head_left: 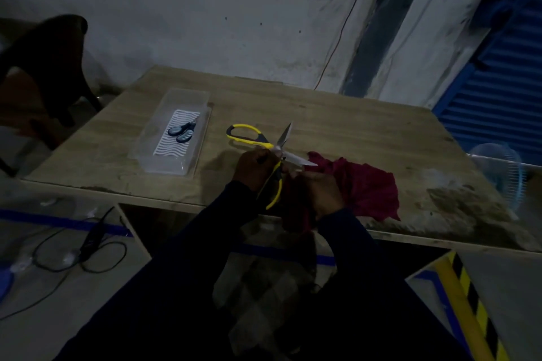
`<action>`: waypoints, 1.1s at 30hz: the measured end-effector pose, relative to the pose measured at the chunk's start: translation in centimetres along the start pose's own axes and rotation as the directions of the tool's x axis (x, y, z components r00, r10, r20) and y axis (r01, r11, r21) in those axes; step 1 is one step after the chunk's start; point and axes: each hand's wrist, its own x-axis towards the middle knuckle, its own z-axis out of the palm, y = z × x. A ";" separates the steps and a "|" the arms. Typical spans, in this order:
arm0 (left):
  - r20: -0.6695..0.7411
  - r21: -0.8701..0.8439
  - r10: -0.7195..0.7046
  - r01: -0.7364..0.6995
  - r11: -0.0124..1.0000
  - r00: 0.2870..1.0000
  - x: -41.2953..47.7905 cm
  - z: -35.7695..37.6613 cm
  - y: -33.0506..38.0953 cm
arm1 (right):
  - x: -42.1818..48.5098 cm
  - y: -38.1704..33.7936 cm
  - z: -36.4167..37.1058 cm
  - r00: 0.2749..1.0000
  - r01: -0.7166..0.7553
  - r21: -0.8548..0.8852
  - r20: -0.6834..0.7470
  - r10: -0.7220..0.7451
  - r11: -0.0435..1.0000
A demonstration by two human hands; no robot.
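Dim room. A stained pale wall [205, 23] stands behind a wooden table [352, 126]. Dark chair [44, 61] at left, blue louvred shutter [504, 91] at right. Grey floor [44, 316] with blue tape [58, 221] and a black cable [96, 243].

**A bare workshop floor with marked work zones**

This looks like a workshop or small industrial work area, not a home. The wall [205, 23] is rough, stained plaster, with an orange wire [343, 29] running loose down it. Blue tape lines [58, 221] mark out the concrete floor, and a yellow-and-black hazard stripe [469, 302] edges a surface at lower right. The worktop [337, 117] is plain, scuffed board. A cable [93, 239] trails across the floor, and a blue louvred shutter [498, 91] closes the right side.
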 end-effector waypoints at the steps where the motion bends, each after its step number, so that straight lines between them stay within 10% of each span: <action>1: -0.019 -0.020 -0.008 0.008 1.000 1.000 0.1 0.0 -0.2 | -0.3 0.1 0.3 0.999 0.033 0.030 -0.010 -0.033 0.999; 4: 0.019 -0.324 -0.120 0.120 0.938 0.993 -0.1 0.3 0.2 | -0.6 0.7 0.9 0.996 -0.042 0.192 -0.070 0.056 0.981; 7: 0.239 -0.662 -0.233 0.333 0.671 0.943 0.7 0.2 1.1 | -0.9 1.1 1.2 0.996 -0.070 0.192 -0.046 0.080 0.979; 13: 0.600 -0.585 -0.130 0.544 0.602 0.789 1.0 -1.6 4.4 | -1.1 1.1 0.5 0.986 0.037 0.259 -0.169 0.008 0.965; 17: 0.844 -0.459 -0.016 0.737 0.496 0.537 0.5 -2.5 5.1 | -0.9 0.5 -0.5 0.922 0.197 0.186 -0.369 -0.117 0.963; 21: 0.921 -0.327 -0.046 0.831 0.451 0.388 0.1 -3.3 4.6 | -0.2 0.2 -1.0 0.967 0.183 -0.088 -0.164 -0.195 0.979; 23: 0.914 -0.317 -0.101 0.849 0.423 0.392 0.6 -3.8 4.4 | 0.0 0.3 -0.8 0.978 0.161 -0.249 -0.087 -0.187 0.955; 27: 0.872 -0.332 -0.196 0.835 0.439 0.449 0.7 -4.3 4.7 | -0.6 0.5 0.2 0.994 0.081 -0.002 -0.074 -0.080 0.997; 33: 0.655 -0.324 -0.319 0.636 0.700 0.685 -0.2 -4.5 6.5 | -1.2 0.7 0.5 0.984 0.121 -0.017 -0.133 -0.122 0.992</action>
